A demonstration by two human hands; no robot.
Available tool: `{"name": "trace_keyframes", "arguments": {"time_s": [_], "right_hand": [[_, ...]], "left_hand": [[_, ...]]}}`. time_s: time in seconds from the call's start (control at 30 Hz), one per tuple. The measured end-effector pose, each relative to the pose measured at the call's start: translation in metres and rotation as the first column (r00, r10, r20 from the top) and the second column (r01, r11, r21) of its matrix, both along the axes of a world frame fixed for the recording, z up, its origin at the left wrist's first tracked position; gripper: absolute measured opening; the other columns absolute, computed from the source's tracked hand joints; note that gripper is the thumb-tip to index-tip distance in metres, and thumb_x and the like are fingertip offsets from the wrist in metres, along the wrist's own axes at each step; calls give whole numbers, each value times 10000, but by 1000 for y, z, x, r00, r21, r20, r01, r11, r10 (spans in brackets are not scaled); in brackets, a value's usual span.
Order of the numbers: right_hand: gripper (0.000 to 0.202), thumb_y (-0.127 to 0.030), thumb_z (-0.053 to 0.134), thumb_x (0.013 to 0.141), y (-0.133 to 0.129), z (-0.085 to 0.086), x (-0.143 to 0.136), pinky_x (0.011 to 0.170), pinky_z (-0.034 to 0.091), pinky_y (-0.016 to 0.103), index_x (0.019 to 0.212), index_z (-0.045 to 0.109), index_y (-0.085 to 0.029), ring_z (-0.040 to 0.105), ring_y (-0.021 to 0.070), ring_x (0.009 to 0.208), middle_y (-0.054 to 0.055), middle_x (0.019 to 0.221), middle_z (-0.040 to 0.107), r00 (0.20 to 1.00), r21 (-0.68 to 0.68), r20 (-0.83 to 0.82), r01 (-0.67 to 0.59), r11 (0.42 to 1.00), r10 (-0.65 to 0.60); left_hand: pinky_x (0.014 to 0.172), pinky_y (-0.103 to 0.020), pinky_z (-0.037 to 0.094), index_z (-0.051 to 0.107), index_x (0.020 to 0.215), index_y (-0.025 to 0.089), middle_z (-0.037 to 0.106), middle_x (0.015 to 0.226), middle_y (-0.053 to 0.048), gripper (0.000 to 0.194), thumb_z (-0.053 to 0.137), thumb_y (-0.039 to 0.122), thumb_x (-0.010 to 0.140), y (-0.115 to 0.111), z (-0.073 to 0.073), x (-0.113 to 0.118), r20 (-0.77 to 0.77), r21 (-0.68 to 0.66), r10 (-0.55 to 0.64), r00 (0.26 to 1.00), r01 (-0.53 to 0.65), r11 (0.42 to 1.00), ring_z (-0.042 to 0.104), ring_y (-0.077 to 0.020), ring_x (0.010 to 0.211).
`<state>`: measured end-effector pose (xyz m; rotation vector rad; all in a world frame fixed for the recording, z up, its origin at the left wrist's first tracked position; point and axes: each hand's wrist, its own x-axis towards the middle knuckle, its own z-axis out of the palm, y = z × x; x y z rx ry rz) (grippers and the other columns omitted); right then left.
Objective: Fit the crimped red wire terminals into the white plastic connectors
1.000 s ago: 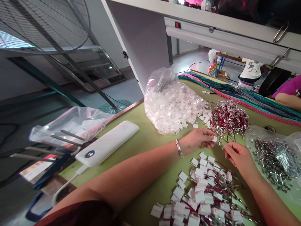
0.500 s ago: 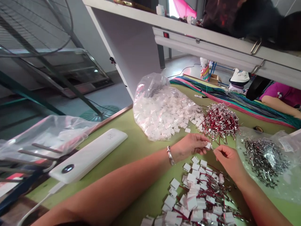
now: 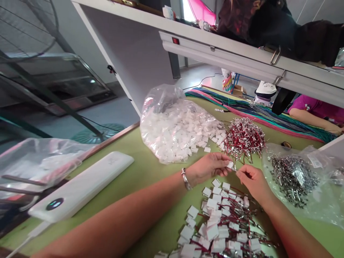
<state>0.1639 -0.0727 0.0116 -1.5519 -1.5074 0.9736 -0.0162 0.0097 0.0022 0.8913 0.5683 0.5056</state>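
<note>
connector (image 3: 230,165): white | wire pile (image 3: 245,138): red, silver | tabletop (image 3: 146,170): green

The blocks (image 3: 212,232) look matt plastic, the bags (image 3: 150,120) glossy, crinkled plastic. The pins (image 3: 285,181) and bracelet (image 3: 186,180) are shiny metal; the power bank (image 3: 88,186) is smooth plastic.

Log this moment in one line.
left hand: pinching white connector; right hand: close beside it, grip unclear; nearer: wired connectors; beyond: red wire bundle

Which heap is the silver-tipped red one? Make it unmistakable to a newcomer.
On the green table, find the big clear bag of white pieces. Immediately to its right is the silver-tipped red heap, bristling and domed, without the white blocks seen in the nearer pile.
</note>
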Motion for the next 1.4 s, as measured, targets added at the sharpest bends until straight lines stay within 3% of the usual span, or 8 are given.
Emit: {"name": "trace_keyframes", "arguments": {"time_s": [0.37, 0.73, 0.93, 1.03, 1.17, 1.23, 1.3, 1.4], "right_hand": [[184, -220, 455, 817, -1, -3, -8, 523, 294, 263, 649, 530, -213, 446, 136, 521, -12, 558, 523, 863, 188, 501, -42, 981, -60], [268, -237, 487, 848, 8, -6, -5, 528, 289, 227, 583, 494, -196, 395, 103, 529, -46, 531, 440, 918, 186, 395, -105, 977, 23], [253, -207, 509, 839, 10, -5, -10, 533, 273, 232, 587, 521, -195, 392, 101, 521, -43, 535, 474, 913, 186, 406, -122, 975, 36], [268, -218, 515, 835, 12, -5, -6, 524, 269, 241, 569, 527, -195, 390, 106, 508, -39, 516, 476, 925, 182, 381, -84, 980, 9], [225, -246, 484, 859, 15, -9, -8, 552, 344, 249, 688, 617, -188, 504, 134, 583, 5, 629, 603, 952, 160, 304, -22, 987, -29], [204, -239, 484, 854, 14, -10, -14, 565, 384, 252, 741, 644, -185, 546, 148, 630, 20, 692, 639, 967, 111, 254, -42, 993, 12], [245, -251, 468, 866, 13, -5, -17, 549, 398, 254, 715, 646, -178, 541, 144, 603, 19, 656, 625, 976, 39, 209, -62, 997, 53], [333, -332, 409, 914, 10, 13, -1, 489, 386, 247, 782, 669, -172, 498, 119, 508, 17, 627, 620, 979, -50, 190, -63, 997, 71]], "left_hand": [[519, -217, 459, 611, 846, 152, 651, 584, 7, 139, 689, 224, 756, -8, 4, 8, -268, 290, 66, 961, 15, 957, 598, -90, 509], [561, -199, 457, 600, 829, 144, 656, 612, 9, 147, 673, 250, 756, -6, -1, 5, -222, 232, 129, 967, -76, 970, 578, -70, 532], [563, -228, 478, 599, 817, 140, 647, 621, -6, 168, 633, 297, 772, -5, -12, 7, -282, 328, 75, 957, 22, 944, 577, -88, 537], [691, -311, 527, 617, 915, 141, 682, 780, -54, 185, 554, 290, 825, -5, -7, 7, -322, 651, 206, 924, 58, 757, 631, -146, 706], [1041, -456, 384, 430, 1332, 165, 545, 1283, -120, 526, 450, 93, 812, -14, 6, 8, -216, 976, 313, 925, 207, 62, 504, -227, 1178], [1047, -470, 365, 298, 1427, 181, 528, 1282, -126, 658, 408, 25, 797, -19, 8, 8, -301, 922, 288, 909, 355, -157, 502, -234, 1172], [899, -406, 468, 273, 1444, 180, 589, 1140, -120, 673, 385, 7, 803, -20, 6, 8, -421, 841, 348, 837, 504, -196, 593, -211, 971], [636, -287, 477, 390, 1384, 174, 635, 955, -83, 522, 361, 83, 871, -16, 0, 5, -513, 795, 442, 736, 601, -77, 598, -161, 702]]}}
